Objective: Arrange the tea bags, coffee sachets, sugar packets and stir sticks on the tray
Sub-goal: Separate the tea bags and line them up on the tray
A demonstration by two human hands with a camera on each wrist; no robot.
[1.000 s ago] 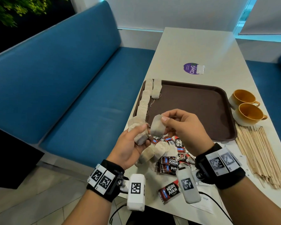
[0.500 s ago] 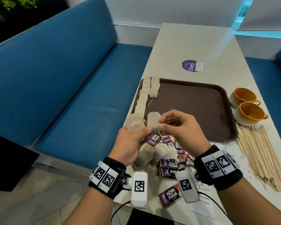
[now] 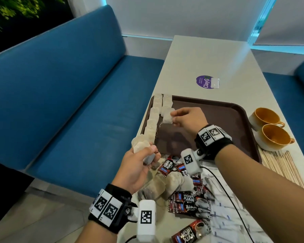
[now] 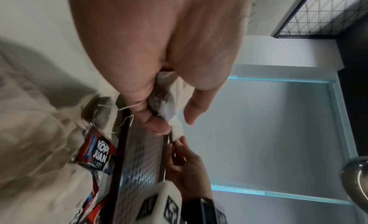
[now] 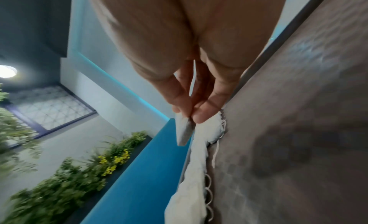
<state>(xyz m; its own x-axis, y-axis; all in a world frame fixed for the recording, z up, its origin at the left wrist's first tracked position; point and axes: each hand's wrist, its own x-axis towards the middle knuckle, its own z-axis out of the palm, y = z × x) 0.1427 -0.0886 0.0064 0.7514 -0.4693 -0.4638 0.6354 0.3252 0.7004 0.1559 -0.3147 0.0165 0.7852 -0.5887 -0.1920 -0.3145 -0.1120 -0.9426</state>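
A brown tray point(image 3: 218, 123) lies on the white table, with a row of pale tea bags point(image 3: 155, 113) along its left edge. My right hand point(image 3: 172, 118) pinches one tea bag point(image 3: 167, 118) just above the tray, beside a short second row; the same tea bag point(image 5: 184, 131) shows in the right wrist view. At the tray's near left corner my left hand point(image 3: 147, 155) grips a bunch of tea bags point(image 3: 140, 146), seen again as tea bags point(image 4: 165, 104) between its fingers. Loose tea bags point(image 3: 165, 186) and red-black coffee sachets point(image 3: 186, 200) lie near the table's front edge.
Two orange cups point(image 3: 270, 130) stand right of the tray, with a pile of wooden stir sticks point(image 3: 284, 167) in front of them. White sugar packets point(image 3: 223, 216) lie near the front edge. A purple sticker point(image 3: 204, 82) is beyond the tray. A blue bench point(image 3: 60, 102) runs along the left.
My right hand has carried one tea bag away from the left hand, forward over the tray to the rows at its left edge. The left hand has stayed, still holding its bunch.
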